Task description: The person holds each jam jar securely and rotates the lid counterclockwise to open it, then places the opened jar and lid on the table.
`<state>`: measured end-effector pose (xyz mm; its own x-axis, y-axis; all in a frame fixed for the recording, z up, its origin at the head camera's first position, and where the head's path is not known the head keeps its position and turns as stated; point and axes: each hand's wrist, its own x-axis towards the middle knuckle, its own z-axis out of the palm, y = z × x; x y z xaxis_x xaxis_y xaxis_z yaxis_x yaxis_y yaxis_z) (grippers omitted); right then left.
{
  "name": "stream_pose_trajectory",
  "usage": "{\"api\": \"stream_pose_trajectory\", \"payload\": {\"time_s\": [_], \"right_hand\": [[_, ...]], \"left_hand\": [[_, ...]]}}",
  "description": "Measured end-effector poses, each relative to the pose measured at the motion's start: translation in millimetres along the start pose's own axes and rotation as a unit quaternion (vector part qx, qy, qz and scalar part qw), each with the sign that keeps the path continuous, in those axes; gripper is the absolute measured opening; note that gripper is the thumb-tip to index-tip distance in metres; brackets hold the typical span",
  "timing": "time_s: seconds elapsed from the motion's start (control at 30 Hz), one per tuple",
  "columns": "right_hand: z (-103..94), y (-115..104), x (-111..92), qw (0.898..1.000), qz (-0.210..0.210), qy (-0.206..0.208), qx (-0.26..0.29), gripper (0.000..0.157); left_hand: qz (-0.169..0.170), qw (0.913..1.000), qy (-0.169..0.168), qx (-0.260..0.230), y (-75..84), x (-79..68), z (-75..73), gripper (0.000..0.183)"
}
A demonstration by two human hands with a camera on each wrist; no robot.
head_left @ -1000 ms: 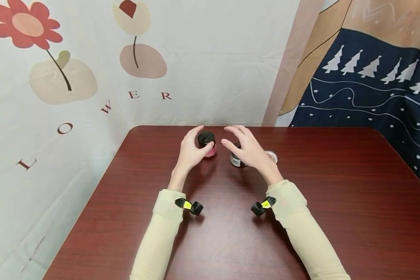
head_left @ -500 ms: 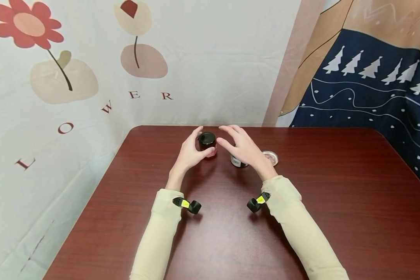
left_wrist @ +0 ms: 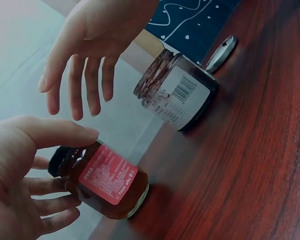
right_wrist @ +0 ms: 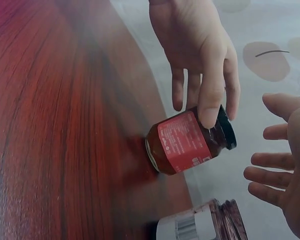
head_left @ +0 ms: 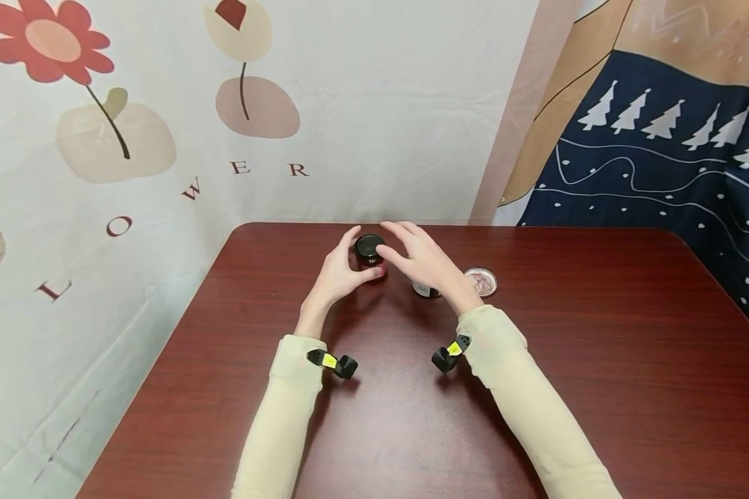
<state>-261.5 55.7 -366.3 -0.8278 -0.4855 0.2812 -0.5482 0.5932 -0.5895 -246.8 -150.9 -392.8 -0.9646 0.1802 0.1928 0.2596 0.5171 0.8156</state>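
A glass jar with a red label and a black lid stands on the table. My left hand holds it near the shoulder, the thumb on the near side and the fingers reaching round behind. My right hand hovers just right of that lid with fingers spread and nothing in them; its thumb overlaps the lid's edge in the head view. Below my right hand is a second jar, lidless, with a white barcode label and dark smears inside its neck. The right hand hides most of it in the head view.
A loose round lid lies on the table beyond my right wrist, its inner side up. The dark red wooden table ends at a back edge close behind the jars, where printed cloth hangs.
My right hand has moved left, from over the lidless jar toward the black lid, uncovering more of the loose lid. My left hand has closed in on the red-labelled jar.
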Motion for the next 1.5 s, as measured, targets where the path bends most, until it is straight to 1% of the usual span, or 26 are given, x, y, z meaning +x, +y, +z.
{"api": "stream_pose_trajectory", "payload": {"time_s": [0.23,0.47,0.7,0.93,1.07,1.17,1.37,1.5], "right_hand": [[5.9,-3,5,1.000,-0.002,-0.013,0.002,0.058],[10.1,-7,9,1.000,-0.011,-0.019,0.004,0.058],[13.5,-9,14,1.000,-0.006,-0.029,0.008,0.058],[17.4,-9,18,0.999,-0.011,-0.037,0.002,0.057],[19.0,-9,18,0.999,-0.004,-0.042,0.000,0.059],[20.7,-8,18,0.999,0.001,-0.044,0.000,0.060],[23.8,-7,18,0.999,0.002,-0.036,-0.006,0.061],[25.2,-8,19,0.999,0.009,-0.029,-0.013,0.061]], "left_hand": [[-0.013,0.9996,-0.021,-0.013,-6.4,0.0,-0.8,0.097],[-0.015,0.9994,-0.031,-0.006,-10.5,0.9,-1.0,0.097],[-0.021,0.9990,-0.039,-0.002,-12.5,1.9,-1.0,0.095],[-0.023,0.9989,-0.042,-0.006,-14.4,2.0,-1.1,0.095],[-0.025,0.9988,-0.042,-0.003,-18.1,1.3,-0.8,0.096],[-0.029,0.9985,-0.045,-0.010,-21.4,1.0,0.0,0.096],[-0.022,0.9986,-0.043,-0.021,-26.0,1.5,2.3,0.093],[-0.024,0.9982,-0.046,-0.031,-27.4,2.4,4.2,0.089]]}}
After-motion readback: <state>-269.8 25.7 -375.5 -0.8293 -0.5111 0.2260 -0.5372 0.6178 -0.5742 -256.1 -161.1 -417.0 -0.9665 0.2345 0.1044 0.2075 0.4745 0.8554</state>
